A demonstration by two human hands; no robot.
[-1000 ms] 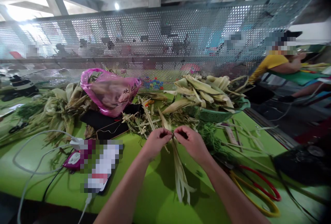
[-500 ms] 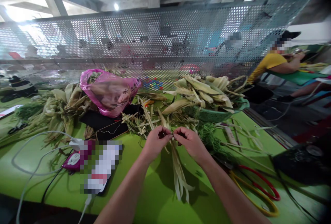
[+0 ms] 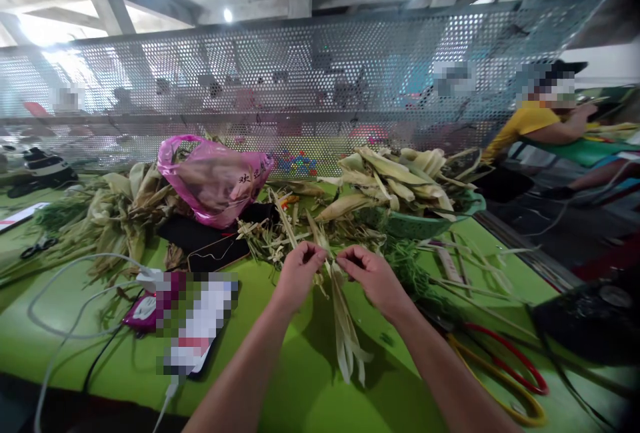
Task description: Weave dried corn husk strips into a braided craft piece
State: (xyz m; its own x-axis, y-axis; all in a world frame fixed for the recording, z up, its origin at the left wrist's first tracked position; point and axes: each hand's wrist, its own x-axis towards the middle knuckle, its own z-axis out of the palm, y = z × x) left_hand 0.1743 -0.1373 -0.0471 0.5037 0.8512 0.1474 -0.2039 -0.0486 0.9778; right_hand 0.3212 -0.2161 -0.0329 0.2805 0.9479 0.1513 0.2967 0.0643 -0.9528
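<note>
My left hand [image 3: 299,273] and my right hand [image 3: 371,274] are pinched together over a bundle of pale dried leaf strips [image 3: 345,326] above the green table [image 3: 300,393]. The fingertips of both hands close on the upper end of the strips, whose loose ends fan down toward me. A green basket [image 3: 425,223] heaped with dried husks [image 3: 395,179] stands just beyond my right hand. Loose husk scraps [image 3: 270,236] lie beyond my left hand.
A pink plastic bag [image 3: 215,179] and a heap of husks [image 3: 120,209] sit at the left rear. Phones [image 3: 200,326] and white cables [image 3: 60,299] lie front left. Red and yellow scissors [image 3: 505,373] lie at the right. A perforated metal screen [image 3: 320,86] backs the table. A person in yellow [image 3: 540,123] sits at the far right.
My hands have shifted slightly while staying pinched on the strips; the hanging ends have risen a little. The view has tilted slightly.
</note>
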